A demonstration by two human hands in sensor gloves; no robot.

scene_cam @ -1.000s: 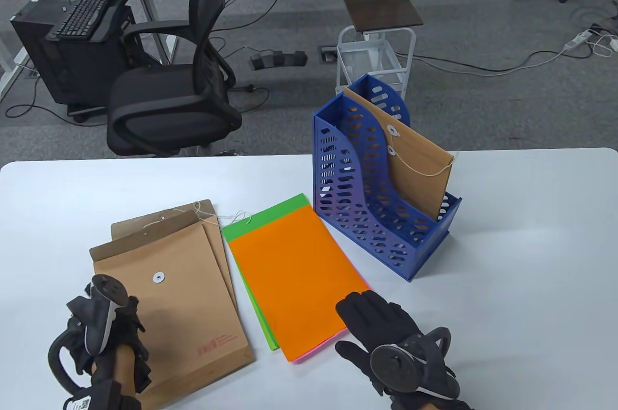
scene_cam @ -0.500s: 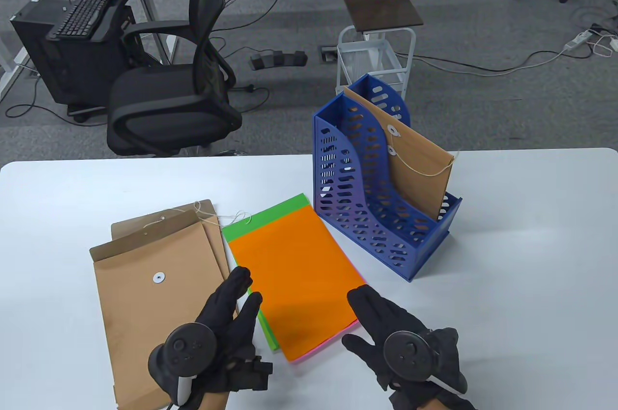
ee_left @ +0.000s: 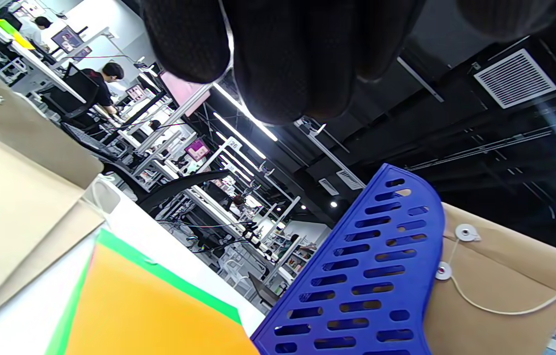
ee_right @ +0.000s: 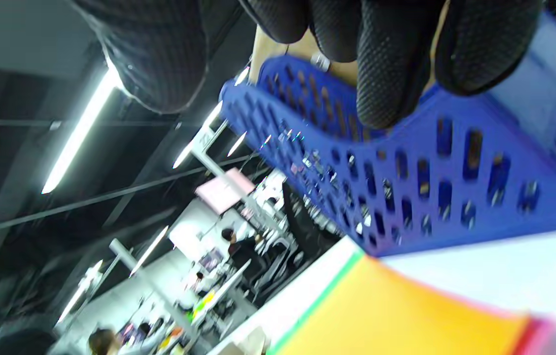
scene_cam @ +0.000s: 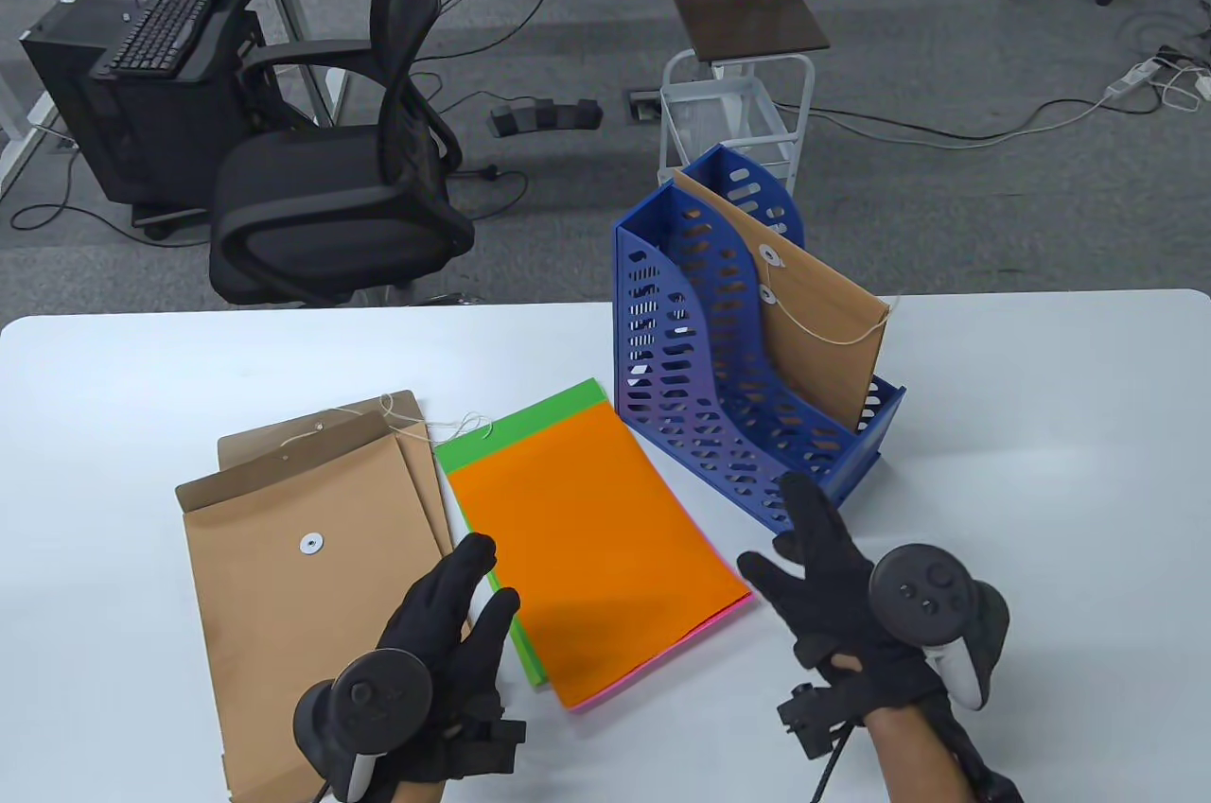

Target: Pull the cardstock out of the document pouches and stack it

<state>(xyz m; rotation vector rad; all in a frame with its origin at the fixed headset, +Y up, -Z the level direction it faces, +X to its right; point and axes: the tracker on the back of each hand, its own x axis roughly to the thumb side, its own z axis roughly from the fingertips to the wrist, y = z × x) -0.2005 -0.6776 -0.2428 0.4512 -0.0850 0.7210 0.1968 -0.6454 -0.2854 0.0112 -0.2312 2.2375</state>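
Note:
An orange cardstock sheet [scene_cam: 591, 552] tops a stack lying flat mid-table, with green [scene_cam: 530, 420] and pink edges showing beneath. Two brown document pouches [scene_cam: 312, 585] lie overlapped to its left. A third brown pouch [scene_cam: 833, 311] stands in the blue file holder [scene_cam: 728, 425]. My left hand [scene_cam: 454, 614] is open, fingers spread at the stack's left edge. My right hand [scene_cam: 814, 557] is open and empty, lifted just right of the stack near the holder's front corner. The holder also shows in the left wrist view [ee_left: 371, 281] and in the right wrist view [ee_right: 406, 177].
The white table [scene_cam: 1041, 462] runs bare to the right of the holder. Behind the table stand a black office chair [scene_cam: 350, 179] and a small white cart [scene_cam: 738, 113] on the floor.
My left hand swung from the pouches to the stack's left edge. My right hand lifted off the stack's lower right corner and moved right toward the holder. The orange sheet shifted slightly right.

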